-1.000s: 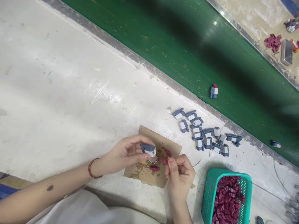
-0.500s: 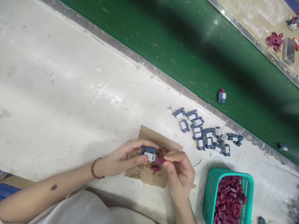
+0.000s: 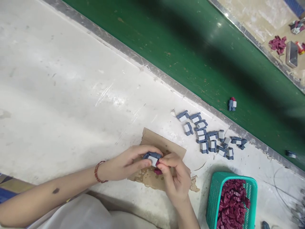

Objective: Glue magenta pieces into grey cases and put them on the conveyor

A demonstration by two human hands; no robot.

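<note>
My left hand [image 3: 128,161] holds a small blue-and-white plastic piece [image 3: 152,159] between thumb and fingers. With thumb and forefinger pinched, my right hand [image 3: 175,175] has a small maroon plastic part [image 3: 157,163] against the right end of that piece. The fingertips hide much of the maroon part, so I cannot tell how far it sits in. Just below, another maroon part [image 3: 158,171] lies on a stained sheet of cardboard [image 3: 150,136] under both hands.
Several similar blue-and-white pieces [image 3: 201,133] lie at the right. A green basket [image 3: 213,197] of maroon parts stands near my right arm. Beyond a metal edge runs a green conveyor belt [image 3: 166,47], bearing an assembled piece [image 3: 232,104]. Across it sit more maroon parts [image 3: 277,44] and a metal box [image 3: 291,54].
My right hand has moved left, bringing the maroon part from a small gap up against the blue-and-white piece. The pieces on the belt have shifted right and slightly down in view.
</note>
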